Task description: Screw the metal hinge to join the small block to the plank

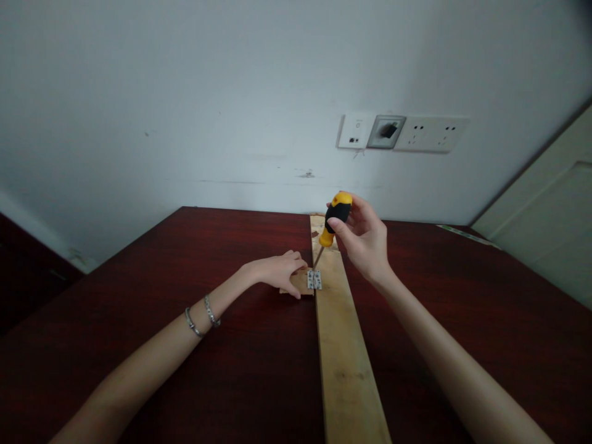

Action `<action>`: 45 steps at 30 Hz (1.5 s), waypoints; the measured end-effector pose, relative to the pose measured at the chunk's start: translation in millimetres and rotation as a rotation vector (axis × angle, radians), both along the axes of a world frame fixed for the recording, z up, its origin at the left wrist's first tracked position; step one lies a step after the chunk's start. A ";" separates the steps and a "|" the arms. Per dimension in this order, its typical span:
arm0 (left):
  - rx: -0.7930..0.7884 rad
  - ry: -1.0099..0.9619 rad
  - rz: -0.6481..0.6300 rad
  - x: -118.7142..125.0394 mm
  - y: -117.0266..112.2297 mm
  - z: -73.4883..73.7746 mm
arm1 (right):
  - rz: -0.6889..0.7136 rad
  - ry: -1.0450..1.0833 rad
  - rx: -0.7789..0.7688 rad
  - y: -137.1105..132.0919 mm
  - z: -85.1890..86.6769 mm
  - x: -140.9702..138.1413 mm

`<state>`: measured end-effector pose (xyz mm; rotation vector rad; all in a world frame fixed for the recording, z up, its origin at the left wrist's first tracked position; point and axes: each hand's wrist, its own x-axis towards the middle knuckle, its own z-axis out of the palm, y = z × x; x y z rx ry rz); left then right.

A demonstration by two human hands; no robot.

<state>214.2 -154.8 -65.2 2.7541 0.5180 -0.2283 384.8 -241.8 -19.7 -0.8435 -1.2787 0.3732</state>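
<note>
My right hand (367,237) grips a yellow and black screwdriver (338,213) by its handle. The screwdriver leans, its shaft pointing down to the upper part of a small metal hinge (314,280). One leaf of the hinge lies on a long wooden plank (345,345), the other on a short wooden block (301,286) against the plank's left side. With thumb and fingers spread across the block, my left hand (283,271) holds it down on the table. Whether the screwdriver's tip sits in a screw is too small to tell.
The dark red wooden table (231,370) reaches back to a white wall (185,111). On the wall is a row of sockets (430,134) with a black plug (388,131) in it. A pale panelled door (550,203) stands at the right.
</note>
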 end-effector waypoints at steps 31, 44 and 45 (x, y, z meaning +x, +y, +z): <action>0.003 -0.010 -0.010 0.5 0.3 0.2 | -0.004 -0.041 0.003 6.2 -8.7 0.2; 0.018 -0.018 -0.018 0.6 2.0 -2.6 | -0.047 -0.056 0.050 6.3 -8.3 -2.3; 0.022 -0.019 -0.020 0.6 2.1 -2.8 | -0.044 -0.047 0.051 6.6 -8.5 -2.7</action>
